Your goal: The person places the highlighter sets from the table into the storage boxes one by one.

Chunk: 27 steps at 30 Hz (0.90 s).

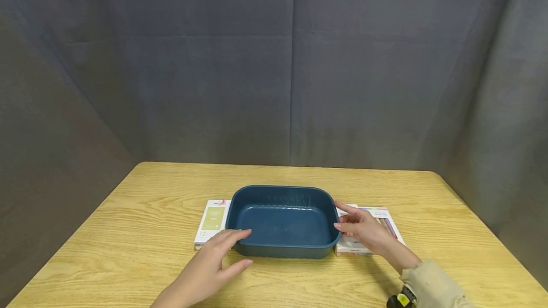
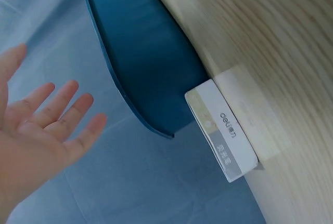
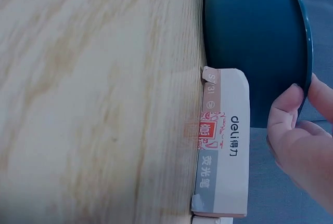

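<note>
Lower centre: right hand (image 1: pixel 364 230) pinches dark-blue rectangular plastic basin (image 1: pixel 287 252) by its rim, likely for steadying; left hand (image 1: pixel 210 261) spread wide.

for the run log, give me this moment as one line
left hand: fingers spread, off tub | right hand: pinching tub's right rim | tub: on table, between boxes

In the lower centre of the head view, the blue plastic basin (image 1: pixel 282 252) hides the right side of the highlighter box (image 1: pixel 212 222), whose finer print is too small to read. The right hand (image 1: pixel 363 229) covers part of two white boxes (image 1: pixel 352 247). The bottom edge crops the left forearm (image 1: pixel 173 294) and beige sleeve (image 1: pixel 432 285). Both wrist views cut the basin at the top; the left hand (image 2: pixel 39 141) leaves its frame at the left.
</note>
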### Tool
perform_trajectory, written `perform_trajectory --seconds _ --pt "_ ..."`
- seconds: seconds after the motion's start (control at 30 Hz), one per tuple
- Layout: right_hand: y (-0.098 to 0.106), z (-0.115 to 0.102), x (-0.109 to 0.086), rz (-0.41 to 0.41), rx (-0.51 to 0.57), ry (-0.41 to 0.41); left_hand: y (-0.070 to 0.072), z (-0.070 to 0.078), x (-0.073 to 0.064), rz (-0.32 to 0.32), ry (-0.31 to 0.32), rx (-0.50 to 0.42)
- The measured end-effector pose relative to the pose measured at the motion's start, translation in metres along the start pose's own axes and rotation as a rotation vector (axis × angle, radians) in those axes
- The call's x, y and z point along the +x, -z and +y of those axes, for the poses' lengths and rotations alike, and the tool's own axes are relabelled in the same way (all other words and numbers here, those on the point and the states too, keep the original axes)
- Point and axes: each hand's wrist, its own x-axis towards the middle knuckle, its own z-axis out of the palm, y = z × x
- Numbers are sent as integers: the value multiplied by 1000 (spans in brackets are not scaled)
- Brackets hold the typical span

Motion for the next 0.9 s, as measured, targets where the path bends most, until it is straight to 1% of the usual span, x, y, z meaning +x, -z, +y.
perform_trajectory --seconds 0.1,0.23,0.33,0.47,0.63,0.7,0.83,0.9 --pt "-1 0 0 -1 18 -9 2 -2 0 54 10 4" --pt "-1 0 0 -3 19 -7 2 -7 1 146 21 18" --pt "-1 0 0 -8 31 -7 3 -12 2 185 30 14" --pt "-1 0 0 -20 53 -6 6 -19 1 189 82 -10" --pt "-1 0 0 -25 60 -13 13 -23 1 200 138 -58" --pt "-1 1 0 -23 59 -16 16 -24 1 198 184 -94" --pt "-1 1 1 -21 59 -18 22 -27 2 187 303 -213" --pt "-1 1 1 -20 61 -18 23 -31 2 188 351 -251"
